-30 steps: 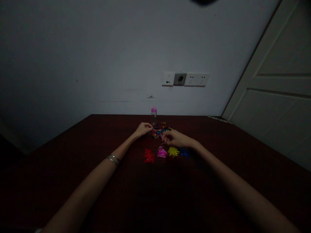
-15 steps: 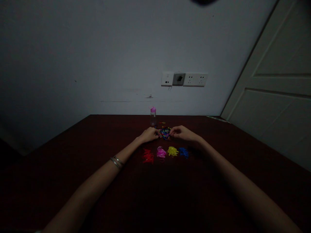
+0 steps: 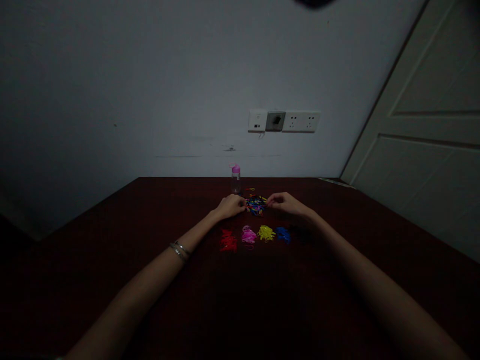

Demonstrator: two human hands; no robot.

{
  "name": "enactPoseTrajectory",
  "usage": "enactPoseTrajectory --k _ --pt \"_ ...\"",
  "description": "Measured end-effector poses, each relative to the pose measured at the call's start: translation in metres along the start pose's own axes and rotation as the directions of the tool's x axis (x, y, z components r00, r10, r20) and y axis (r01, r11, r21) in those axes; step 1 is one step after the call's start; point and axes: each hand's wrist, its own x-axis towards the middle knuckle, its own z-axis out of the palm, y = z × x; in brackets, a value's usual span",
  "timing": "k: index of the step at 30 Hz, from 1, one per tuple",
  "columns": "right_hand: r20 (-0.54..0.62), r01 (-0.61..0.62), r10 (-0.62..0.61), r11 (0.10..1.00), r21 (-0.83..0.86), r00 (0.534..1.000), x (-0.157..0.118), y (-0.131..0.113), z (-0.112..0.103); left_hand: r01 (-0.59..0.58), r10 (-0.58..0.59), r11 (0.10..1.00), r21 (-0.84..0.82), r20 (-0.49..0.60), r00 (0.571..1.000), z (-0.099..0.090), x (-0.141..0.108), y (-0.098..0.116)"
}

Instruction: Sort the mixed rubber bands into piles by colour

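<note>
A mixed heap of small colourful bands (image 3: 256,205) lies between my two hands. At its left edge my left hand (image 3: 231,205) rests with fingers curled and pressed together; whatever they hold is too small to make out. On the heap's right side my right hand (image 3: 282,201) has its thumb and fingers pinched at the edge, and their contents are hidden. Nearer to me four single-colour piles sit in a row: red (image 3: 228,241), pink (image 3: 248,235), yellow (image 3: 266,233) and blue (image 3: 283,234).
A clear bottle with a pink cap (image 3: 236,179) stands behind the heap, with a few loose bands (image 3: 251,189) beside it. Wall sockets (image 3: 301,121) are above the dark red table (image 3: 168,200). A pale panelled door (image 3: 423,125) is at the right.
My right hand has shifted slightly to the right, away from the middle of the heap. My left hand has barely moved.
</note>
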Motion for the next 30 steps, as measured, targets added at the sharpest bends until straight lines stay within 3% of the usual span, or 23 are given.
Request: enactPoseTrajectory --k 7,15,23,30 --pt "0.005 -0.005 0.006 1.000 -0.031 1.000 0.004 0.016 -0.005 -0.019 0.015 0.984 -0.176 -0.024 1.000 -0.001 0.005 -0.007" --pt "0.021 0.077 -0.076 0.992 -0.100 0.997 0.007 0.017 0.001 -0.009 0.003 0.852 -0.523 -0.012 1.000 0.001 0.013 -0.013" --pt "0.049 0.139 -0.133 0.975 -0.174 0.990 0.009 0.018 0.002 0.022 -0.022 0.794 -0.608 0.007 1.000 -0.003 0.012 -0.014" --pt "0.084 0.147 -0.137 0.980 -0.135 0.987 0.005 0.000 0.012 0.104 -0.104 0.650 -0.753 0.047 0.993 -0.003 0.013 -0.005"
